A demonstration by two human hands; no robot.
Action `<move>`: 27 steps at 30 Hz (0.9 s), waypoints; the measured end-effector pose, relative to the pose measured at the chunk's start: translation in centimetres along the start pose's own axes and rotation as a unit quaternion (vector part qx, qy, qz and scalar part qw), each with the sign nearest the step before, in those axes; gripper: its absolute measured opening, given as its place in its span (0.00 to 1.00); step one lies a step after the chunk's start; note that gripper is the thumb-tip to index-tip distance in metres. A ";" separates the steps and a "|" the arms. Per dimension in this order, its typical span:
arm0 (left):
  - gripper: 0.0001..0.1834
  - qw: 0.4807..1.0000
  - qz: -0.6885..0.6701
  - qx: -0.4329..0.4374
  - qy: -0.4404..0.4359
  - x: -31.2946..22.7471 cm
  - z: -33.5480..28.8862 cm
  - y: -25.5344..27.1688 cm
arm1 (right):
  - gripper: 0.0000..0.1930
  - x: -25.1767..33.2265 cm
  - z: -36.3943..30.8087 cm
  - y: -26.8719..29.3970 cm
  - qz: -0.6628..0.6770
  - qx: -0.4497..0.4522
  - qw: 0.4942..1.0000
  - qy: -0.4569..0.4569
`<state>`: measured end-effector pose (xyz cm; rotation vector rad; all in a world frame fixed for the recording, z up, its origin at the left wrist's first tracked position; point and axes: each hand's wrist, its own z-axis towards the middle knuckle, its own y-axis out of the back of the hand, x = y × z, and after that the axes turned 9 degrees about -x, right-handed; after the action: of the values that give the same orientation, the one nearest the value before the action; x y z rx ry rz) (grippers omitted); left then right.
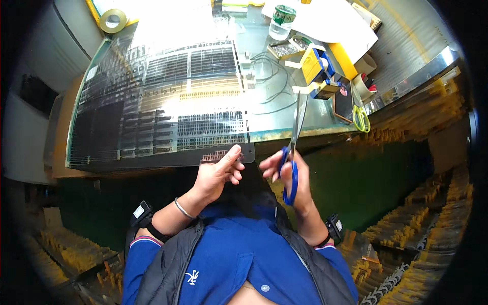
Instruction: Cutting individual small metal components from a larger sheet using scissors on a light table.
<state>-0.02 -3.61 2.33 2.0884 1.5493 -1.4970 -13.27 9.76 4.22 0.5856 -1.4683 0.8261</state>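
Observation:
My left hand (pixel 218 175) is at the front edge of the table, thumb up and fingers curled. Between thumb and fingers it seems to pinch a small strip of clear printed film (pixel 212 156) with a reddish pattern. Beneath and beyond it lies a large clear film sheet (pixel 152 158) with dark printed grids. My right hand (pixel 301 180) grips blue-handled scissors (pixel 291 185), blades upward and away from me, just in front of the table edge. The handle loops are spread apart; the blade tips reach over the glass tabletop (pixel 272 119).
A yellow and blue tape dispenser (pixel 317 66) stands right of the sheet, beside a dark flat device (pixel 344 101) and green-handled scissors (pixel 361 119). Farther back are a clear cup (pixel 281 25) and a small tray (pixel 285 49). A tape roll (pixel 113 21) lies far left.

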 end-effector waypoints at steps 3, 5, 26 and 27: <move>0.10 1.000 -0.003 0.015 0.001 0.6 0.4 -0.2 | 0.30 -2.1 -3.9 0.4 0.079 0.076 0.986 -0.126; 0.11 1.000 0.003 0.029 -0.005 1.0 0.8 -0.5 | 0.33 -2.2 -5.9 0.3 0.149 0.103 0.954 -0.239; 0.10 0.998 0.013 -0.008 -0.061 3.1 1.4 -1.9 | 0.26 -1.5 -7.2 -1.3 0.126 0.020 0.924 -0.362; 0.10 0.998 0.018 -0.002 -0.066 3.1 1.4 -1.9 | 0.24 -1.3 -7.2 -1.5 0.092 0.009 0.930 -0.356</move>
<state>-2.49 -1.56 0.05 1.9600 1.4603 -1.5823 -7.52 14.26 2.81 0.8201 -2.2058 0.8085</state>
